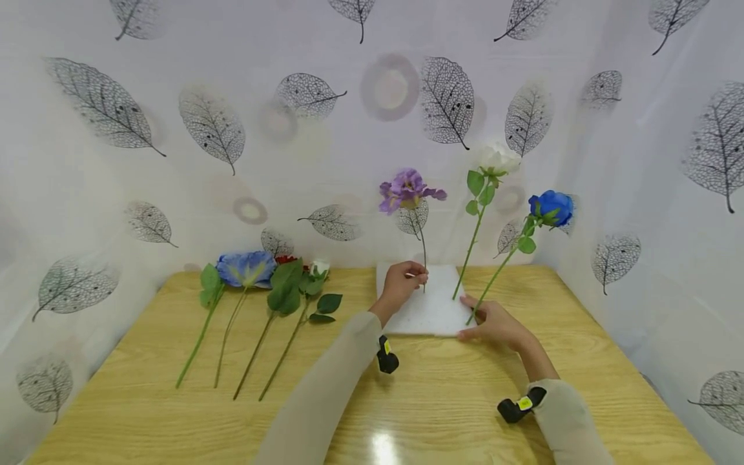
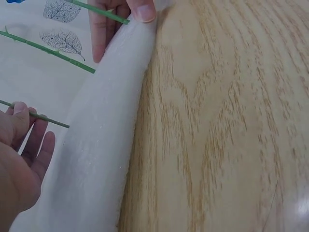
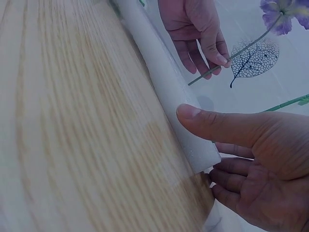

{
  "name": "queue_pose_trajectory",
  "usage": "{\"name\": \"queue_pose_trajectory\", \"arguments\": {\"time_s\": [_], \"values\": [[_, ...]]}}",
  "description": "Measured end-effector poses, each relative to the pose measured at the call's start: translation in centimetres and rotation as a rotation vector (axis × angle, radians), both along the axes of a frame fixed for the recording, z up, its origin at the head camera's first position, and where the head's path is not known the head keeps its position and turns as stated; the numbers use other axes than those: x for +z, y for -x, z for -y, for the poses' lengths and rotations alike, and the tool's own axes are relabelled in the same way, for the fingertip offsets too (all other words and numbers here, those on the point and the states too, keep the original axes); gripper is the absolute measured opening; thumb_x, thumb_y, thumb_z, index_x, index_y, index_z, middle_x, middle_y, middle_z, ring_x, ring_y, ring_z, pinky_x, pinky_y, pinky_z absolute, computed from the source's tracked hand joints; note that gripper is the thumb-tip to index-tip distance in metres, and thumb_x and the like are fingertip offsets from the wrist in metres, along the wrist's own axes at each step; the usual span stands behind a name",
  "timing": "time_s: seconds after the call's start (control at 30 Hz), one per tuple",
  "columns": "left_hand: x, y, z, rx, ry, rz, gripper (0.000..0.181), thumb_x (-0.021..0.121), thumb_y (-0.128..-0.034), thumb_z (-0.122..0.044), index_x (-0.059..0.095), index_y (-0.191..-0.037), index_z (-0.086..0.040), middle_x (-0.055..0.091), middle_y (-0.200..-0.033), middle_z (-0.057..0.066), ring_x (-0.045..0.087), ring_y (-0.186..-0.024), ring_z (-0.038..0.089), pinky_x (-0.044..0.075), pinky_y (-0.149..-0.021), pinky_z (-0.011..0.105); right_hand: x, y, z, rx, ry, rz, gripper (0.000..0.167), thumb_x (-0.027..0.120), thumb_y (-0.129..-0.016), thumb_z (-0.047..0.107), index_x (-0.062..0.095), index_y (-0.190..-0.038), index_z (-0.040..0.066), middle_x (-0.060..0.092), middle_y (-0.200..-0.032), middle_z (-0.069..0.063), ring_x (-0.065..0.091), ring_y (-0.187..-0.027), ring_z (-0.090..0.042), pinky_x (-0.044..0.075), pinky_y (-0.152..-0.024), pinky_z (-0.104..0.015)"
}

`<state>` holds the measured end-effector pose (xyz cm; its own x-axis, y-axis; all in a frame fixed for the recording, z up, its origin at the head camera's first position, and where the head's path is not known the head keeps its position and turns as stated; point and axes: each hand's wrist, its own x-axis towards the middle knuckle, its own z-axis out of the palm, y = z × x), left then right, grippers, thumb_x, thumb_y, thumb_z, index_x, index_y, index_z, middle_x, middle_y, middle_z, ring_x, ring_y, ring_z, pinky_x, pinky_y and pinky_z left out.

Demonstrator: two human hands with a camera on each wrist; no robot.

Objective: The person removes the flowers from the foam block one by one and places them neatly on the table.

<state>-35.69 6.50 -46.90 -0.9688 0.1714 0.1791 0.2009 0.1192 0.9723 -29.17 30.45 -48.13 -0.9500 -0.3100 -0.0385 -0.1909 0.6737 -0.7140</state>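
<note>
My left hand (image 1: pixel 405 284) pinches the thin stem of a purple flower (image 1: pixel 409 189) between thumb and fingertips. That stem's lower end is over the white foam block (image 1: pixel 415 316); in the left wrist view the tip (image 2: pixel 67 126) meets or nearly meets the foam. At the block's right end, my right hand (image 1: pixel 494 323) grips the edge, its thumb (image 3: pixel 207 121) on the foam and the other fingers round the corner. A white flower (image 1: pixel 494 158) and a blue rose (image 1: pixel 551 208) stand upright in the foam, both leaning right.
On the wooden table (image 1: pixel 145 349), left of the foam, lie several flowers: a large blue one (image 1: pixel 247 268), a red one (image 1: pixel 285 259) mostly behind leaves, and a white one (image 1: pixel 320 267). A leaf-patterned curtain (image 1: pixel 349 148) hangs behind. Each wrist wears a black camera (image 1: pixel 387 355).
</note>
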Motion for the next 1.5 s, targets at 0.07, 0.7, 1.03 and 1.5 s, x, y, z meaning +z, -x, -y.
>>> {"name": "queue_pose_trajectory", "arguments": {"time_s": [0.07,0.7,1.03,1.5], "values": [[0.0,0.0,-0.2,0.023,0.006,-0.008,0.011,0.070,-0.0957,-0.005,0.073,-0.104,0.002,0.073,-0.100,0.016,0.069,-0.080,0.013,0.061,-0.076,0.028,0.0,0.0,0.0,0.004,0.010,0.000,0.096,0.090,-0.078,0.031,0.039,-0.152,-0.004,0.037,-0.157,-0.024,0.032,-0.149,-0.040,0.034,-0.118,-0.056],[0.1,0.2,-0.7,0.026,-0.009,-0.015,0.012,0.067,-0.0974,-0.004,0.071,-0.104,0.004,0.071,-0.103,0.020,0.071,-0.088,0.026,0.062,-0.076,0.031,0.5,-0.1,0.4,0.008,0.018,0.015,0.093,0.089,-0.080,0.025,0.038,-0.152,-0.005,0.036,-0.157,-0.027,0.033,-0.148,-0.043,0.034,-0.118,-0.058],[0.3,0.3,-0.8,0.017,-0.026,-0.043,0.010,0.065,-0.0975,0.000,0.070,-0.102,0.008,0.071,-0.101,0.025,0.071,-0.091,0.038,0.063,-0.078,0.038,0.4,-0.2,0.3,-0.010,-0.003,0.018,0.094,0.090,-0.079,0.029,0.040,-0.152,-0.002,0.037,-0.157,-0.024,0.045,-0.132,-0.028,0.042,-0.099,-0.021],[0.2,1.0,-0.7,0.020,0.021,-0.075,0.009,0.069,-0.0965,-0.004,0.072,-0.103,0.001,0.072,-0.100,0.019,0.072,-0.086,0.029,0.062,-0.073,0.030,0.5,0.0,0.2,0.022,0.020,0.001,0.096,0.091,-0.077,0.026,0.039,-0.151,-0.006,0.036,-0.157,-0.027,0.028,-0.150,-0.042,0.031,-0.119,-0.057]]}}
